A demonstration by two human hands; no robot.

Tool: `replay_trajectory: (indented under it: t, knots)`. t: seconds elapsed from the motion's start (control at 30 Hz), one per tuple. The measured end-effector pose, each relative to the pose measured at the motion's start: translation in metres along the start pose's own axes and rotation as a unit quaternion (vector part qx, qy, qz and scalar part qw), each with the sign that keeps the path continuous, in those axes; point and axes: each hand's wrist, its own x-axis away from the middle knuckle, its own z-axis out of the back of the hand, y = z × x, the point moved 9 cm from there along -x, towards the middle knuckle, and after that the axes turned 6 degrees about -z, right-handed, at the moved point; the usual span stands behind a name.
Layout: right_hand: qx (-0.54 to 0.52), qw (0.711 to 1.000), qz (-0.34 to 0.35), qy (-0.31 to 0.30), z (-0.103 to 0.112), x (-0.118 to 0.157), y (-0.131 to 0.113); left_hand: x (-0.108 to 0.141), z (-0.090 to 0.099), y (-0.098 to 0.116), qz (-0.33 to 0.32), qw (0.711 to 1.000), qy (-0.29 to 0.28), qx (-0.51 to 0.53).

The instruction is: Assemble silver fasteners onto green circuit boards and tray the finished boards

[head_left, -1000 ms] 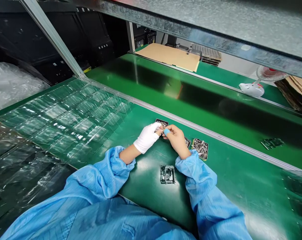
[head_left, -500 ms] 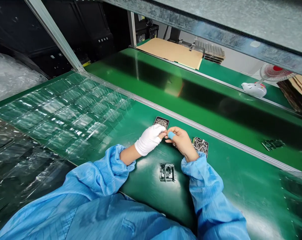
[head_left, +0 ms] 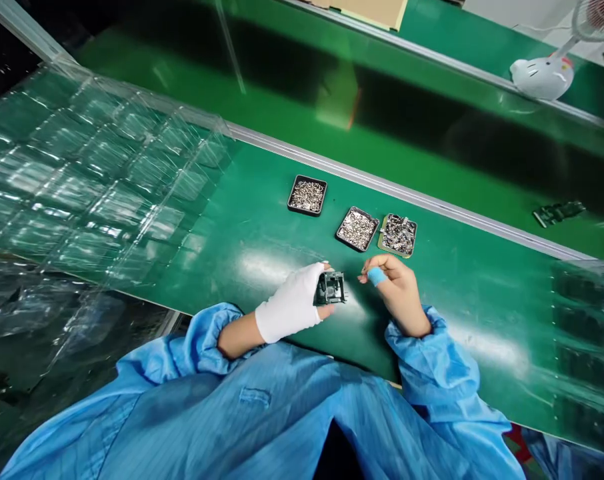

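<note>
My left hand (head_left: 295,300), in a white glove with bare fingertips, grips a small dark frame-like part (head_left: 331,288) by its sides. To its right, my right hand (head_left: 395,287) has thumb and fingers pinched together, a blue wrap on one digit. Whatever tiny piece sits in that pinch is too small to name. Just beyond the hands stand a black tray (head_left: 308,212) of small metal pieces, a second black tray (head_left: 340,236) of similar pieces, and a third small tray (head_left: 397,254) heaped with larger shiny metal bits.
Clear plastic blister trays (head_left: 107,173) cover the bench's left side; more dark-looking trays (head_left: 582,320) lie at right. A metal rail (head_left: 332,170) borders a green belt-like surface, which carries another dark part (head_left: 557,212). A white fan (head_left: 545,77) stands at the back.
My left hand has left the trays and picked up the dark part from the bench. My right hand has come apart from it, still pinching. The view has tilted downward.
</note>
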Motion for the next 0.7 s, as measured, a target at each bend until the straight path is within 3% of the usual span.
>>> replay_trajectory:
  t: [0.17,0.3,0.5,0.7]
  knots:
    - [0.008,0.999,0.011,0.029,-0.004,0.017,0.014,-0.006,-0.010,-0.007,0.001,1.000,0.002,0.007]
    - [0.128,0.985,0.101,0.047,-0.013,0.029,-0.012,-0.004,-0.002,-0.001,-0.021,1.000,0.021,0.008]
    - [0.252,0.931,0.260,0.038,-0.047,0.047,-0.043,0.000,0.007,0.017,-0.062,0.996,0.040,0.046]
    - [0.277,0.924,0.260,0.041,-0.053,0.046,-0.037,0.001,0.006,0.018,-0.045,0.997,0.033,0.054]
